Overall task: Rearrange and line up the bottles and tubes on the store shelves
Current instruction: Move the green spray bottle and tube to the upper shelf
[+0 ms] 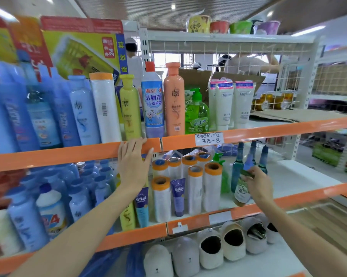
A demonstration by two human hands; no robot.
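Note:
My left hand (133, 159) rests flat on the orange front rail of the upper shelf (68, 153), below a yellow bottle (129, 108). A blue-and-white cleaner bottle (152, 104), an orange bottle (174, 100), a green pump bottle (197, 114) and white facial tubes (224, 104) stand beside it. My right hand (258, 183) grips a dark green bottle (242, 191) by its top, tilted at the middle shelf's front edge. Behind it stand blue-green bottles (236, 166). To the left are orange-capped white rolls (194, 188) and purple tubes (178, 196).
Blue bottles (29, 216) crowd the shelves at left. Grey slippers (210, 250) lie on the bottom shelf. Flat cardboard (278, 113) covers the upper shelf's right part. Cup noodles (218, 25) sit on top. People stand behind the wire-grid back panel.

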